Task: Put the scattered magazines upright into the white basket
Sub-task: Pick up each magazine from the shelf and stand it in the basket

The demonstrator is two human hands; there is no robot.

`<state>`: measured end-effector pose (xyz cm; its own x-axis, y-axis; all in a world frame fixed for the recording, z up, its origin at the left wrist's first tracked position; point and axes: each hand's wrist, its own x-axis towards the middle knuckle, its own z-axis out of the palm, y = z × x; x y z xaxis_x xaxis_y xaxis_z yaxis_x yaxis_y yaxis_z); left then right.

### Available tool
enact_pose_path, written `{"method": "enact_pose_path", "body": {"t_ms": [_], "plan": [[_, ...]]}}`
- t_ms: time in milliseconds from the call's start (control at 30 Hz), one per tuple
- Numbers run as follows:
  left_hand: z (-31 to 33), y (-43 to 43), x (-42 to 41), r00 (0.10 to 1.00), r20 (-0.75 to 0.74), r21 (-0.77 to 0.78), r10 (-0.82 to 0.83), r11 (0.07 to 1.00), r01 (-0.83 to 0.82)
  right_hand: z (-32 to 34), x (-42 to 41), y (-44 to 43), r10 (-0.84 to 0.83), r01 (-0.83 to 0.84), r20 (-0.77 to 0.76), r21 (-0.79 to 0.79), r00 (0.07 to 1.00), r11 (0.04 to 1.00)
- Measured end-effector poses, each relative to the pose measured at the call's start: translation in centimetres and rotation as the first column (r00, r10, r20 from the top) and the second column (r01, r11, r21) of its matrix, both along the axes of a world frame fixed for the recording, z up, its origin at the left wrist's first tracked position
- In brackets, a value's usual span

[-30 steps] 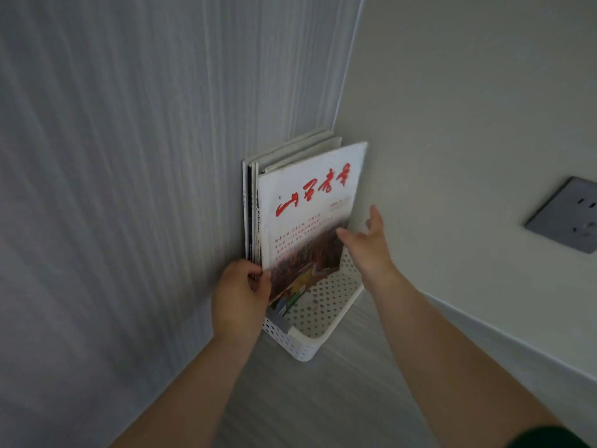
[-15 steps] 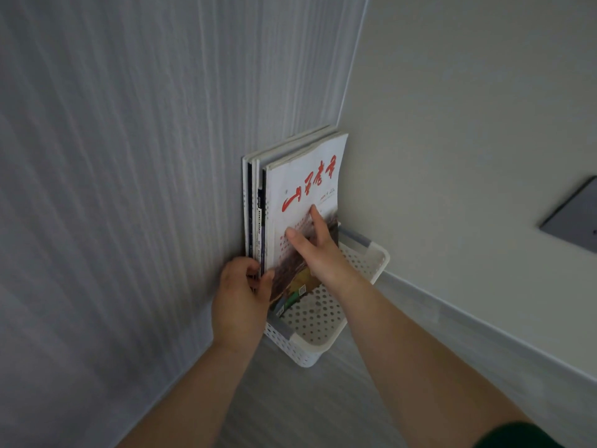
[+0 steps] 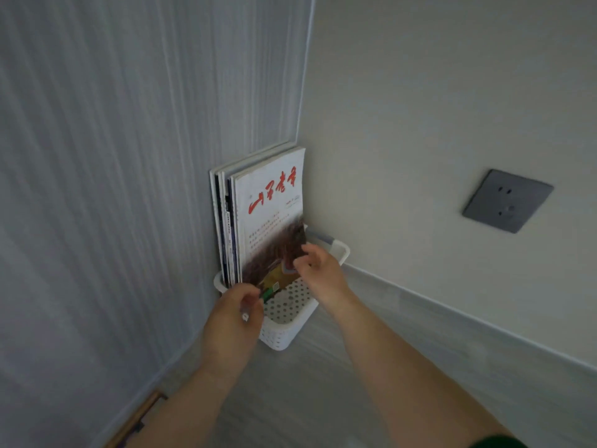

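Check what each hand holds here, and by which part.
Left hand curls at the lower corner of the white, red-lettered front magazine; whether it pinches cannot be told. Right hand holds nothing.

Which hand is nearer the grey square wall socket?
Right. The right hand is over the white perforated basket, left of the grey wall socket; the left hand is farther left, at the basket's near corner.

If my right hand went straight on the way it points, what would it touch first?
Probably the lower cover of the front magazine; the right hand aims at it from close by, though depth is unclear.
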<state>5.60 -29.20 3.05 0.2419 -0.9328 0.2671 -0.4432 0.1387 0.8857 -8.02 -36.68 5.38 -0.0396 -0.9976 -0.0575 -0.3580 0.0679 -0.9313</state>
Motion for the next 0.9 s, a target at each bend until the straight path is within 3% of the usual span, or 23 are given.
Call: {"method": "enact_pose_path", "body": {"t_ms": [100,200,367,500,667,900], "plan": [[0.5,3.0,-2.8,0.989,0.002,0.044,-0.148,0.988,0.148,-0.2,-4.0,3.2,-0.08,0.08,-0.024,-0.02,0.996,0.997],[0.9,6.2,-6.6,0.954,-0.093,0.102,-0.284,0.951,0.293,-0.5,-9.2,7.7,-0.135,0.134,-0.011,-0.064,0.991,0.989],[-0.1,12.2,-14.8,0.944,-0.055,0.215,-0.326,0.919,0.33,-3.3,-21.3,18.5,-0.321,0.323,-0.088,0.005,0.943,0.946],[-0.4,16.8,-22.2,0.882,0.112,0.274,-0.457,0.868,0.415,-5.2,-30.9,27.4,-0.489,0.518,-0.246,0.069,0.837,0.852],[-1.1,21.8,-31.2,0.778,0.16,0.31,-0.608,0.779,0.545,-5.9,-40.3,36.4,-0.626,0.665,-0.296,0.044,0.721,0.745],[-3.7,25.4,-39.1,0.626,0.178,0.401,-0.759,0.637,0.659,-7.8,-48.9,45.6,-0.611,0.796,-0.646,-0.011,0.457,0.606]]}}
